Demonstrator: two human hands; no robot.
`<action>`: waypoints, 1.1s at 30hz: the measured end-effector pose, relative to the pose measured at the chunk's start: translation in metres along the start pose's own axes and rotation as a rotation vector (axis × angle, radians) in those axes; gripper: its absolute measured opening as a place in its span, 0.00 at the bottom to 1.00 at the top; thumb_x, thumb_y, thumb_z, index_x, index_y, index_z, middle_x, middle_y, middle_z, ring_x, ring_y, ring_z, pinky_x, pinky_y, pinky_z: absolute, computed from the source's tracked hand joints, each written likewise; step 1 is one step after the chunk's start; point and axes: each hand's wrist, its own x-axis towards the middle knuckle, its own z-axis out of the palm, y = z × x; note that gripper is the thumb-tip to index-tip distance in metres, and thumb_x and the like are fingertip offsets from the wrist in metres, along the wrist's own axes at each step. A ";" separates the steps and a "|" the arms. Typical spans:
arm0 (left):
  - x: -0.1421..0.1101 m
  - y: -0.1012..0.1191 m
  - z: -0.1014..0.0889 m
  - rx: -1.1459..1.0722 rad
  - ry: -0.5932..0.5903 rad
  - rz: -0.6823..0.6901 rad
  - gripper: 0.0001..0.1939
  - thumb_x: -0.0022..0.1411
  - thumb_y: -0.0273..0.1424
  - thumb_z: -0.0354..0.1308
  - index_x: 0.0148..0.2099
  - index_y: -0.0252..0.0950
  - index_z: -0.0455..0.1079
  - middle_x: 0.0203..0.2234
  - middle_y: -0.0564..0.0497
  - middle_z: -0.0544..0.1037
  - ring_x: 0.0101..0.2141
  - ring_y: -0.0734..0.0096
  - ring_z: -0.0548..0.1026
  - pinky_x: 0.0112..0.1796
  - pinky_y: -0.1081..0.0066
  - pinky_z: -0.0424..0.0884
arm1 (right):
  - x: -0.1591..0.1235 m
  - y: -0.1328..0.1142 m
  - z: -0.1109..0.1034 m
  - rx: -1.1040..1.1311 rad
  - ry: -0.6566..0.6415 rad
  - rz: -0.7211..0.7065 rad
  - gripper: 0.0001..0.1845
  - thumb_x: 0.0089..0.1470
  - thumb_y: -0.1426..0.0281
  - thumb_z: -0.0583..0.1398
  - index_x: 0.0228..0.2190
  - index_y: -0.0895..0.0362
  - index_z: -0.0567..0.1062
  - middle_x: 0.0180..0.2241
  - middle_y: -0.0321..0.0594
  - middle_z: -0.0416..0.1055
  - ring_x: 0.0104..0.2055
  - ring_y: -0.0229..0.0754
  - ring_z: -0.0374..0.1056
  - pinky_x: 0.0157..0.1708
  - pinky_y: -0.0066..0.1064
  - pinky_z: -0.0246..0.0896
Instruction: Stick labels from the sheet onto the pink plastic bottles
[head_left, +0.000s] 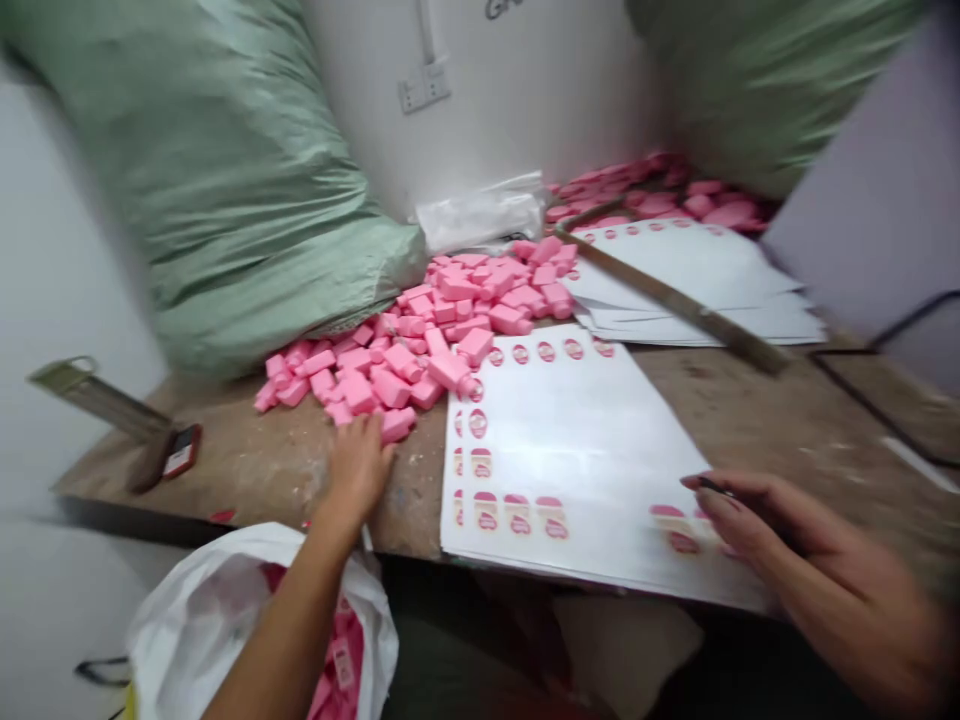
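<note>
Reaching left hand (358, 470) to pink bars (420, 340) at pile's near edge, fingers loosely spread, touching. Right hand (806, 550) curled over printed label sheet (570, 450), pinching thin dark tool (712, 487), type unclear. White plastic bag (247, 620) below table edge (247, 480).

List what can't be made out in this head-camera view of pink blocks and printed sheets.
Head view:
A thin dark object in the right hand: fingers hide most of it.
The small pink printed labels on the white paper sheet: too blurred to read.
The pink items in the white plastic bag: hidden by its folds, cut off below.
</note>
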 end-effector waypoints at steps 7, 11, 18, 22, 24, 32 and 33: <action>-0.006 -0.007 0.002 -0.472 0.128 -0.037 0.33 0.48 0.41 0.65 0.54 0.36 0.60 0.48 0.41 0.70 0.45 0.53 0.71 0.43 0.57 0.70 | -0.002 0.003 -0.013 0.243 -0.040 0.235 0.28 0.47 0.42 0.58 0.34 0.54 0.73 0.24 0.37 0.68 0.23 0.39 0.62 0.16 0.27 0.55; -0.024 0.025 -0.008 -1.352 0.106 -0.216 0.31 0.39 0.34 0.72 0.45 0.42 0.63 0.38 0.54 0.74 0.37 0.69 0.74 0.36 0.72 0.72 | -0.003 0.000 -0.003 0.388 -0.110 0.257 0.24 0.49 0.45 0.58 0.32 0.53 0.72 0.26 0.35 0.67 0.24 0.36 0.62 0.22 0.26 0.60; -0.036 0.101 -0.016 -2.035 -0.464 -0.491 0.28 0.49 0.40 0.66 0.51 0.39 0.66 0.49 0.46 0.75 0.44 0.62 0.75 0.38 0.66 0.75 | -0.004 0.008 -0.018 0.144 -0.186 0.137 0.20 0.54 0.50 0.55 0.35 0.54 0.74 0.28 0.37 0.71 0.28 0.41 0.66 0.24 0.29 0.61; -0.050 0.142 -0.011 -1.818 -0.687 -0.419 0.36 0.48 0.31 0.66 0.59 0.44 0.57 0.54 0.45 0.72 0.39 0.66 0.76 0.35 0.67 0.74 | -0.006 0.022 -0.028 -0.044 -0.231 0.061 0.20 0.56 0.53 0.52 0.38 0.54 0.76 0.33 0.39 0.76 0.36 0.46 0.71 0.33 0.34 0.64; -0.056 0.158 -0.006 -1.511 -0.694 -0.214 0.37 0.48 0.30 0.66 0.59 0.44 0.55 0.53 0.46 0.72 0.39 0.66 0.75 0.40 0.64 0.72 | -0.007 0.024 -0.029 -0.093 -0.240 0.033 0.20 0.57 0.55 0.51 0.39 0.54 0.76 0.36 0.39 0.77 0.37 0.47 0.72 0.34 0.35 0.65; -0.058 0.170 0.010 -0.373 -0.607 0.711 0.28 0.50 0.29 0.63 0.55 0.39 0.66 0.59 0.48 0.67 0.49 0.53 0.66 0.50 0.54 0.65 | -0.008 0.014 -0.014 -0.415 -0.151 -0.311 0.11 0.59 0.68 0.52 0.37 0.53 0.74 0.33 0.36 0.78 0.32 0.44 0.73 0.31 0.35 0.56; -0.058 0.170 0.009 -0.324 -0.611 0.753 0.29 0.49 0.29 0.63 0.55 0.40 0.67 0.61 0.50 0.64 0.49 0.53 0.65 0.50 0.54 0.66 | -0.007 0.014 -0.013 -0.449 -0.138 -0.336 0.10 0.58 0.69 0.52 0.37 0.53 0.74 0.32 0.36 0.78 0.30 0.43 0.73 0.30 0.35 0.55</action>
